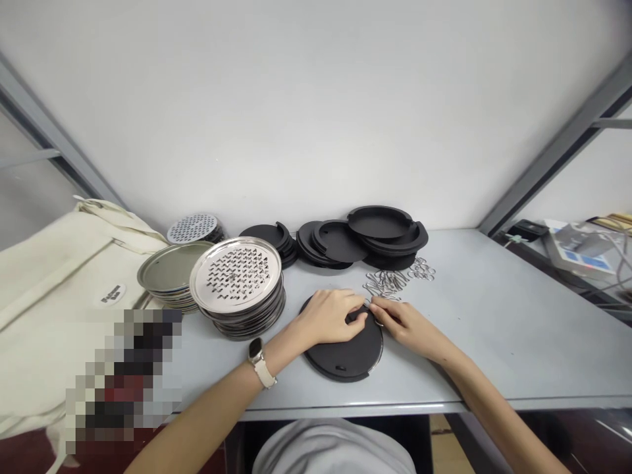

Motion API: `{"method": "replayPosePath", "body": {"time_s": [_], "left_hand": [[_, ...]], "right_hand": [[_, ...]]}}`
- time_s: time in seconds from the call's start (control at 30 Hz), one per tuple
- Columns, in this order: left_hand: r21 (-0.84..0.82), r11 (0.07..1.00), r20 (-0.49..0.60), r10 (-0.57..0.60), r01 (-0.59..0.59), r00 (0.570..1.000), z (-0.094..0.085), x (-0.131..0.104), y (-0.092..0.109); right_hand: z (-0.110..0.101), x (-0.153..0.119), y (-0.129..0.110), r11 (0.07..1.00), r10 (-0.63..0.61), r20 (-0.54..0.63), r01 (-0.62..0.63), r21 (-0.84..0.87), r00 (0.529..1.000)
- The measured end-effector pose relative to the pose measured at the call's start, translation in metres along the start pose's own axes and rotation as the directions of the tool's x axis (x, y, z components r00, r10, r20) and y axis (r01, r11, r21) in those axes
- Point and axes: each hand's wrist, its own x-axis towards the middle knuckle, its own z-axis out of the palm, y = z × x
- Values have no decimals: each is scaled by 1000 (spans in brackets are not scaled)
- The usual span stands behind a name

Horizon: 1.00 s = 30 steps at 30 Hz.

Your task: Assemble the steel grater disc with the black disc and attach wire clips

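A round black disc (340,359) lies flat near the table's front edge, with a thin shiny rim along its right side and a small slot at the bottom. My left hand (336,316) rests over its upper part, fingers curled down and closed on it near the top right edge. At that same edge my right hand (405,326) is closed in a pinch on a small metal wire clip, mostly hidden by the fingers. Just beyond the hands lies a loose pile of metal wire clips (388,283).
To the left stands a stack of round metal grater plates (237,276), beside plain metal discs (172,266) and another grater stack (195,228). Black round covers (380,224) are piled against the wall. Cream fabric (59,296) lies far left; a boxed device (577,250) stands far right.
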Motion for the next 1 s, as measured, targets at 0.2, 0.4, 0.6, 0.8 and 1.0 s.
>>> {"method": "replayPosePath", "body": {"time_s": [0.2,0.4,0.6,0.8,1.0], "left_hand": [[-3,1000,-6,12,-12,1000,0,0,1],[39,998,-43,-41,43,998,-1,-1,-6],[9,1000,-31,-24,24,999,1,-2,-1],[-35,998,48,47,-46,998,-2,-6,-5],[-15,993,80,118,-118,990,-5,-8,-9]], "right_hand": [[1,1,1,1000,5,20,-6,17,1000],[-11,-9,8,991,44,87,-55,126,995],[-13,-11,4,984,84,15,-85,155,996],[-4,-10,3,981,92,-3,-91,170,996],[-5,-11,3,985,72,1,-71,158,997]]}}
